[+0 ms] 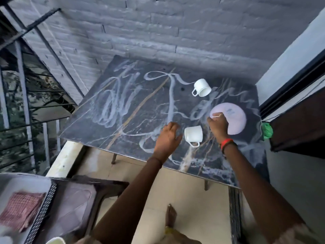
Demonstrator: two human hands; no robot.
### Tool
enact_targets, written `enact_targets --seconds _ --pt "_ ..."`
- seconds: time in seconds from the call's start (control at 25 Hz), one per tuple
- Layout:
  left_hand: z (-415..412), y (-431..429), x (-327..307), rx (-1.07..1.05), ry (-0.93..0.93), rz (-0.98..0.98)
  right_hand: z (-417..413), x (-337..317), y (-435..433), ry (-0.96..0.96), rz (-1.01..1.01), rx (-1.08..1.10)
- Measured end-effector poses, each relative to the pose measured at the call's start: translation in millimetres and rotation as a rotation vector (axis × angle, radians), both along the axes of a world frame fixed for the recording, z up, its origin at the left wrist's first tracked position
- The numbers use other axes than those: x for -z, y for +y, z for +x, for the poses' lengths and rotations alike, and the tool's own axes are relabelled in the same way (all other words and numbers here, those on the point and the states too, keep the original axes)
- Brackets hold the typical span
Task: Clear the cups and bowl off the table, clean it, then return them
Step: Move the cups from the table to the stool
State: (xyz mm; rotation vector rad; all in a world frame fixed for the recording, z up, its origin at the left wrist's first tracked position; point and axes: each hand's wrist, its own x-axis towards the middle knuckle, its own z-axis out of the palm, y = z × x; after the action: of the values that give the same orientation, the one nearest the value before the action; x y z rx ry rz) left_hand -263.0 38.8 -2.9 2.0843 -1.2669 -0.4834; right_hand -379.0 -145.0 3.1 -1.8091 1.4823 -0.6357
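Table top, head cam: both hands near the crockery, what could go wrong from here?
1. The right hand grips only the rim of the upside-down bowl; it could slip.
2. The near cup sits upside down beside the open left hand; a careless reach could knock it over.
3. White streaks cover the table, so things may slide if they are wet.

Home balcony, metal railing point(26, 95), painted brick wall point(140, 29), marble table point(123, 103)
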Motion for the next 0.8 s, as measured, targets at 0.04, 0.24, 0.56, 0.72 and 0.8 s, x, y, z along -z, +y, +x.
enact_targets --seconds 0.04,0.24,0.56,0.72,0.8 --pt "-1 -22 2 0.032 -0.004 0.047 10 -2 -24 0.0 0.006 -0.013" --pt "4 -97 13 0.173 -0.077 0.288 63 -8 -121 0.108 -0.045 -0.066" --pt "27 -138 24 0.409 0.014 0.611 116 22 -182 0.243 0.094 -0.189" --pt "24 -139 24 0.512 0.024 0.642 122 30 -190 0.299 0.076 -0.18" --pt "23 -137 23 0.548 -0.02 0.641 124 30 -191 0.306 0.07 -0.165"
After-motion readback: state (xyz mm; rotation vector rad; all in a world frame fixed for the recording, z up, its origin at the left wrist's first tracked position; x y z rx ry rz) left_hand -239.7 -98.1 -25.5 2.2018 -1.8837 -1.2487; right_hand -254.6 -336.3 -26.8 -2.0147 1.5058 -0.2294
